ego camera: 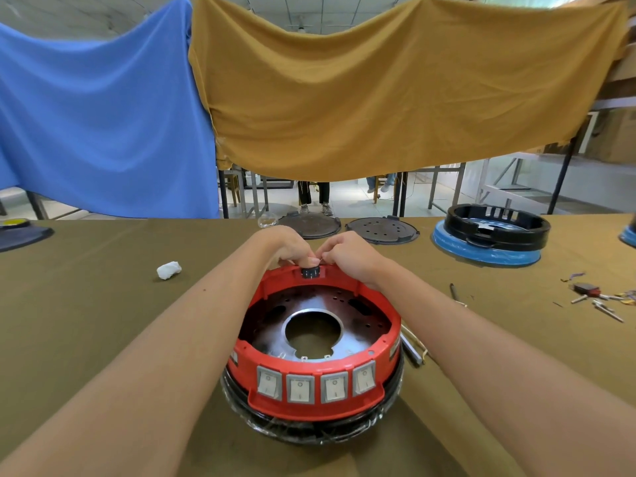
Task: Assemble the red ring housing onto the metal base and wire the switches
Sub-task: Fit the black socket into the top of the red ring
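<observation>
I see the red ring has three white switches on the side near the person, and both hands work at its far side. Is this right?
Not quite. The head view shows four white switches on the red ring, not three. Both hands, left hand and right hand, do work at its far side.

A red ring housing [315,406] is seen low in the middle of the frame, with four grey and white switches [315,385] on its front. A shiny silver metal base [311,330] is seen inside it, and a black knob [310,272] at its far rim. The table [103,304] is covered in olive brown cloth. A blue cloth [103,115] is hung at the upper left and a mustard yellow cloth [378,98] at the upper right. A black ring [497,227] on a blue base is seen at the right.
</observation>
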Demonstrator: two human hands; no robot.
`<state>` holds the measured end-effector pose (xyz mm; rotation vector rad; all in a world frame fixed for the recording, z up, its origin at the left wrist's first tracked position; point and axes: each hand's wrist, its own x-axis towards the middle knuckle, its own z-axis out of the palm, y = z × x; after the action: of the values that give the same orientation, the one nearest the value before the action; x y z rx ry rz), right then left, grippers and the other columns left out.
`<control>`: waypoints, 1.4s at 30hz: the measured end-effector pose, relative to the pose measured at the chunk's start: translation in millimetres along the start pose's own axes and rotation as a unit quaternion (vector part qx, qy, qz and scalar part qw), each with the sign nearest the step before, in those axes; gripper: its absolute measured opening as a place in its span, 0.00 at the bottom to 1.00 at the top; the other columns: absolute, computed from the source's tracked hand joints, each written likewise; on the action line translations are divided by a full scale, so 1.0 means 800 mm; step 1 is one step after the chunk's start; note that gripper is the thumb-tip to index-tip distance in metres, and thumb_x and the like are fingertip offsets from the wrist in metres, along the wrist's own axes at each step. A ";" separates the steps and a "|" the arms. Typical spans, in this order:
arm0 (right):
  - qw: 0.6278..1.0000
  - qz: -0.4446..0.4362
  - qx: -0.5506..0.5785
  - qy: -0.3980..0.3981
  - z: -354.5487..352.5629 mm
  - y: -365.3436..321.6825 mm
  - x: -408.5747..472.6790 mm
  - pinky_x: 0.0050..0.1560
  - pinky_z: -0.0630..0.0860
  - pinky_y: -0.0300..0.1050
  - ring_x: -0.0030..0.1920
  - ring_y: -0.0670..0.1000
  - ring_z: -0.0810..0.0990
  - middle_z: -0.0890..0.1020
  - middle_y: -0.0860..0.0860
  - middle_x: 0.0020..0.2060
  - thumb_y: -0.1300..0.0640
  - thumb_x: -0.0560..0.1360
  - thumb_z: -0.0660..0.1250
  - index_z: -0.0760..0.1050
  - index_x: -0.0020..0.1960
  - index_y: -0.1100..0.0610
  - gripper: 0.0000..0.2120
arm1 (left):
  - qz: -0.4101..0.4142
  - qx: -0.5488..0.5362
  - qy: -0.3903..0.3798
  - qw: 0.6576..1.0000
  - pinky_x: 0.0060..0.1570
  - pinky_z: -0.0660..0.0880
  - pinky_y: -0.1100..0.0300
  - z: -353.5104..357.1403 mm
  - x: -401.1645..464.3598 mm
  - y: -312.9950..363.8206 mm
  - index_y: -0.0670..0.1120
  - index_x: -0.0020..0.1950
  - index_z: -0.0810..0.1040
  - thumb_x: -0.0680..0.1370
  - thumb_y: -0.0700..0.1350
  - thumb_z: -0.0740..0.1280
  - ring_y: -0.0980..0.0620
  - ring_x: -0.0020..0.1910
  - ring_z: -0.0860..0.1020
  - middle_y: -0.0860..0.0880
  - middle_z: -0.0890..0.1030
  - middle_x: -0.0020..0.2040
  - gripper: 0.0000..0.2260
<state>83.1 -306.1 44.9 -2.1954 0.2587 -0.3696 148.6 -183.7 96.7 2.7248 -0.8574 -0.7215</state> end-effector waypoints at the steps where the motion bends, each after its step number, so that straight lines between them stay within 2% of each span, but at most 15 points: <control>1: 1.000 0.002 0.002 -0.001 0.000 0.000 0.000 0.41 0.68 0.38 0.49 0.49 0.76 0.82 0.54 0.48 0.67 0.77 0.62 0.83 0.52 0.63 0.12 | -0.003 0.016 -0.002 1.000 0.69 0.63 0.43 -0.001 0.001 0.002 0.49 0.78 0.66 0.85 0.48 0.57 0.40 0.77 0.62 0.43 0.61 0.79 0.20; 5: 1.000 0.002 0.000 -0.002 0.000 -0.001 -0.001 0.41 0.69 0.37 0.48 0.50 0.77 0.83 0.55 0.49 0.68 0.76 0.62 0.83 0.51 0.63 0.12 | -0.020 0.073 0.007 0.997 0.55 0.68 0.51 -0.001 0.006 0.008 0.46 0.78 0.64 0.85 0.49 0.57 0.41 0.74 0.66 0.42 0.64 0.78 0.21; 10: 0.999 0.021 0.048 -0.003 -0.003 -0.002 -0.004 0.27 0.71 0.31 0.32 0.44 0.79 0.82 0.57 0.38 0.71 0.76 0.59 0.83 0.47 0.64 0.13 | -0.034 0.098 0.000 0.995 0.54 0.71 0.52 -0.004 0.012 0.016 0.43 0.78 0.64 0.85 0.50 0.57 0.44 0.69 0.71 0.45 0.69 0.74 0.22; 14: 1.000 0.008 0.007 -0.003 0.000 -0.003 -0.004 0.40 0.73 0.40 0.43 0.50 0.78 0.84 0.60 0.46 0.69 0.75 0.60 0.84 0.47 0.63 0.14 | -0.045 0.096 -0.016 0.994 0.56 0.71 0.51 -0.007 0.014 0.015 0.43 0.78 0.64 0.85 0.51 0.55 0.45 0.67 0.71 0.45 0.69 0.75 0.22; 18: 1.000 0.001 0.006 -0.010 0.000 -0.003 -0.004 0.43 0.73 0.41 0.43 0.49 0.78 0.85 0.59 0.46 0.68 0.75 0.61 0.84 0.44 0.58 0.14 | -0.036 0.003 0.004 0.999 0.61 0.68 0.47 0.001 0.012 -0.004 0.45 0.78 0.65 0.83 0.53 0.61 0.42 0.76 0.64 0.43 0.64 0.78 0.24; 21: 1.000 -0.003 0.007 -0.004 0.001 0.000 -0.003 0.47 0.72 0.42 0.45 0.45 0.78 0.84 0.50 0.43 0.63 0.76 0.66 0.84 0.46 0.58 0.08 | 0.019 -0.118 0.062 0.991 0.70 0.65 0.47 0.011 0.005 -0.034 0.48 0.63 0.81 0.79 0.53 0.69 0.44 0.71 0.69 0.44 0.72 0.73 0.15; 23: 1.000 -0.008 0.011 -0.006 0.002 -0.001 -0.004 0.47 0.73 0.43 0.43 0.45 0.80 0.85 0.50 0.40 0.58 0.75 0.70 0.85 0.43 0.59 0.07 | 0.039 -0.194 0.077 0.977 0.72 0.65 0.47 0.018 0.005 -0.051 0.50 0.49 0.83 0.77 0.49 0.72 0.45 0.68 0.72 0.44 0.76 0.68 0.04; 24: 1.000 -0.013 0.001 -0.008 0.003 -0.001 -0.004 0.48 0.75 0.45 0.44 0.48 0.81 0.86 0.52 0.40 0.57 0.74 0.71 0.85 0.42 0.60 0.07 | 0.037 -0.214 0.080 0.973 0.71 0.67 0.47 0.019 0.007 -0.055 0.51 0.46 0.83 0.77 0.47 0.73 0.45 0.66 0.73 0.44 0.78 0.66 0.01; 26: 0.999 -0.020 -0.024 -0.013 0.003 -0.002 -0.006 0.51 0.75 0.50 0.47 0.53 0.82 0.86 0.56 0.41 0.58 0.73 0.71 0.85 0.40 0.61 0.07 | 0.011 -0.232 0.076 0.970 0.67 0.72 0.46 0.018 0.013 -0.054 0.49 0.50 0.84 0.78 0.45 0.72 0.44 0.61 0.77 0.42 0.80 0.62 0.03; 28: 0.999 -0.016 -0.021 -0.023 0.002 -0.004 -0.006 0.47 0.73 0.44 0.45 0.49 0.81 0.86 0.56 0.42 0.60 0.73 0.71 0.84 0.38 0.59 0.06 | -0.021 -0.244 0.041 0.969 0.65 0.73 0.43 0.018 0.018 -0.046 0.45 0.60 0.82 0.80 0.45 0.69 0.41 0.62 0.78 0.40 0.80 0.63 0.11; 31: 0.999 -0.001 -0.036 -0.038 0.003 -0.010 -0.004 0.41 0.68 0.38 0.41 0.44 0.77 0.84 0.53 0.40 0.61 0.74 0.70 0.79 0.35 0.55 0.09 | -0.038 -0.201 0.051 0.977 0.71 0.66 0.45 0.019 0.029 -0.037 0.43 0.69 0.76 0.82 0.43 0.64 0.39 0.71 0.70 0.38 0.72 0.72 0.16; 35: 0.994 0.012 -0.089 -0.064 0.007 -0.018 0.004 0.38 0.68 0.38 0.40 0.48 0.74 0.79 0.51 0.35 0.64 0.75 0.67 0.72 0.35 0.55 0.11 | -0.032 -0.169 0.066 0.983 0.65 0.63 0.50 0.021 0.040 -0.035 0.36 0.73 0.68 0.82 0.42 0.62 0.39 0.71 0.66 0.38 0.67 0.74 0.20; 37: 0.993 0.013 -0.095 -0.065 0.008 -0.019 0.006 0.38 0.69 0.40 0.39 0.48 0.73 0.78 0.51 0.34 0.65 0.75 0.66 0.71 0.34 0.55 0.12 | -0.024 -0.164 0.077 0.983 0.61 0.62 0.52 0.021 0.043 -0.037 0.33 0.72 0.65 0.81 0.41 0.61 0.39 0.70 0.66 0.37 0.67 0.74 0.21; 40: 0.995 0.001 -0.079 -0.062 0.008 -0.016 0.002 0.41 0.70 0.42 0.39 0.48 0.74 0.79 0.52 0.34 0.65 0.75 0.66 0.73 0.36 0.56 0.10 | -0.004 -0.185 0.073 0.980 0.65 0.63 0.51 0.024 0.036 -0.044 0.39 0.65 0.75 0.83 0.43 0.62 0.43 0.67 0.69 0.40 0.71 0.71 0.13; 42: 0.997 -0.005 -0.045 -0.062 0.005 -0.013 -0.003 0.46 0.72 0.43 0.41 0.49 0.76 0.81 0.53 0.36 0.64 0.74 0.67 0.75 0.36 0.57 0.09 | 0.008 -0.210 0.051 0.976 0.61 0.71 0.50 0.020 0.026 -0.048 0.44 0.56 0.80 0.82 0.45 0.65 0.45 0.56 0.77 0.41 0.78 0.60 0.08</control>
<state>83.0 -296.1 50.3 -2.2980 0.1995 -0.2297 173.8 -165.3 62.8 2.3518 -0.6206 -0.6653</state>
